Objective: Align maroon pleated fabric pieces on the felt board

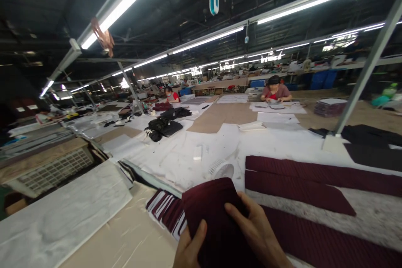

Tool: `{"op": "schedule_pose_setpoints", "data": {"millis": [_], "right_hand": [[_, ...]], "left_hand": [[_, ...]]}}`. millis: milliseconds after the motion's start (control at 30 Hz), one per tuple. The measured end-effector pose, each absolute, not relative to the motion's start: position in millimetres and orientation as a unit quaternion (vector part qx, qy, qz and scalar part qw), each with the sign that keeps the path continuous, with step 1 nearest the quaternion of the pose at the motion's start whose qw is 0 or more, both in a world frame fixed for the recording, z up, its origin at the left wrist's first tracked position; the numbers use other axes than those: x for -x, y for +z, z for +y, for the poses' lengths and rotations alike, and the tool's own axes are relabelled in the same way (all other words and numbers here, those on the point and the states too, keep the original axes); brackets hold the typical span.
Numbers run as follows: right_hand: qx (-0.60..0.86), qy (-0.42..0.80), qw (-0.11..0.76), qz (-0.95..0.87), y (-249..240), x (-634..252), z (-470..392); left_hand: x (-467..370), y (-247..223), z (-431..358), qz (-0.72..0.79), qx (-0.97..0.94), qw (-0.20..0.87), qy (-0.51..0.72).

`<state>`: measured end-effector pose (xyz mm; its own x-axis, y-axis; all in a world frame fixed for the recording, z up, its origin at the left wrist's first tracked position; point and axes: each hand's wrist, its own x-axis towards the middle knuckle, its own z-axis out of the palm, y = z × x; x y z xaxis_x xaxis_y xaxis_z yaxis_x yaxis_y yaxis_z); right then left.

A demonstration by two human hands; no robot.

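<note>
A dark maroon fabric piece (213, 205) is held up between my two hands at the bottom centre. My left hand (190, 245) grips its left edge, thumb lying over the front. On the right edge my right hand (254, 226) pinches it in the same way, with the fingers behind the cloth. Left of the held piece lies a row of folded maroon and white pieces (165, 209). Long maroon fabric strips (298, 186) are spread flat to the right on the white table (150, 163). The lower end of the held piece runs out of view.
A small white fan (221, 169) stands just beyond the held cloth. Dark garments (166, 123) lie further back on the left. A metal post (367, 63) rises at right. Two people (276, 92) sit across the tables. A white plastic crate (56, 171) is at left.
</note>
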<state>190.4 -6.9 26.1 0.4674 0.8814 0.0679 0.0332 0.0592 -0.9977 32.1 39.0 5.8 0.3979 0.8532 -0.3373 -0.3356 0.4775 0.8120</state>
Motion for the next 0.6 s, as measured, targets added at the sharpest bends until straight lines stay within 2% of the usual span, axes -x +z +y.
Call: {"op": "schedule_pose_setpoints", "data": {"millis": [167,333,533,600], "right_hand": [[0.597,0.324,0.618,-0.395,25,-182,1],[0.535,0.328,0.665,-0.404,18,-180,0],[0.491,0.343,0.618,-0.509,26,-199,-1],[0.482,0.392,0.605,-0.498,30,-202,1]], "left_hand": [[-36,21,39,0.326,-0.207,0.845,0.37],[-31,40,38,0.344,-0.196,0.826,0.4],[-20,53,39,0.349,-0.234,0.811,0.406],[-17,53,38,0.354,-0.235,0.811,0.402]]}}
